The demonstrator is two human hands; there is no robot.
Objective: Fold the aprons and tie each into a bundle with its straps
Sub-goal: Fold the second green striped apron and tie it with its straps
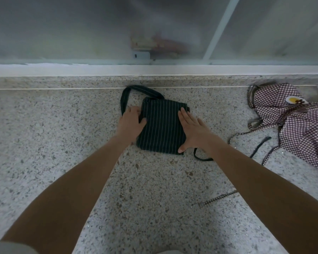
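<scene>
The right hand [192, 130] lies flat with straight fingers on the right part of the folded striped apron [162, 125], the thumb near its near right corner, pressing the cloth down. The left hand [131, 119] rests at the apron's left edge, its fingers curled over the fold where the wide strap [126, 99] meets the cloth; whether it actually grips the fabric cannot be told. That strap loops from the far left corner up toward the wall edge and back. A thin dark tie [202, 157] trails from under the right wrist, and another dark strip [261, 145] lies further right. The apron sits as 1 compact dark rectangle on the speckled stone floor [62, 125]. Well apart to the right lies 1 crumpled checked apron [292, 121], unfolded, its thin checked straps [217, 197] spread loose. A frosted glass panel [81, 30] rises beyond the ledge.
</scene>
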